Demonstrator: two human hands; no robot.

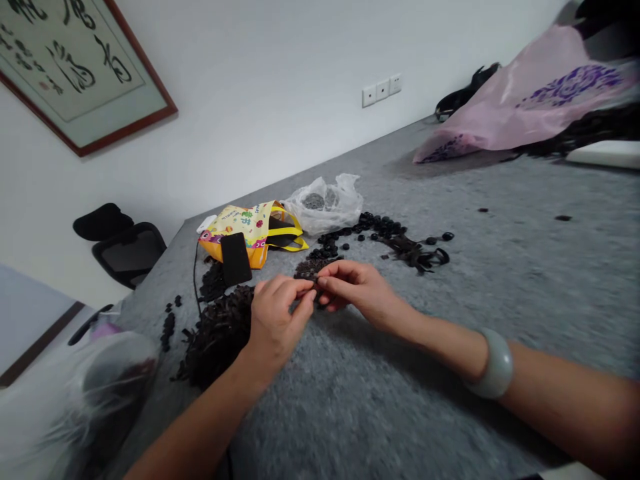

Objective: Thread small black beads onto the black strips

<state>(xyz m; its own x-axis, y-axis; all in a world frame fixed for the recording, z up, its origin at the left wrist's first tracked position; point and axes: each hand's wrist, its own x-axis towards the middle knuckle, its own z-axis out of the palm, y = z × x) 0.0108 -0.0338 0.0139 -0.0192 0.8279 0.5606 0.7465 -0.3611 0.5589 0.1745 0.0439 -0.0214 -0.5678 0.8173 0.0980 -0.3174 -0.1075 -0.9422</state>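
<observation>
Observed left hand point(273, 320) and right hand point(367, 293) brought together, both closed at thumb and fingertips, apparently gripping the same small dark piece point(317, 283); too fine to make out. Located the piece above the grey table point(425, 373), nearer the left edge than the far-right corner.

Judged work partly through. Counted as seemingly done: round black pieces point(327, 249), trailing beyond the hands towards the far edge. Counted as left: large heap of dark strips point(215, 343) beside the left hand, towards the left edge, plus loose strips point(410, 253) beyond the right hand.

Found brush-written characters on the framed panel point(75, 67), not transcribed. Noted coloured print on the yellow bag point(250, 220), too small to read, and a purple floral pattern on the pink bag point(530, 100). Identified no brand.
</observation>
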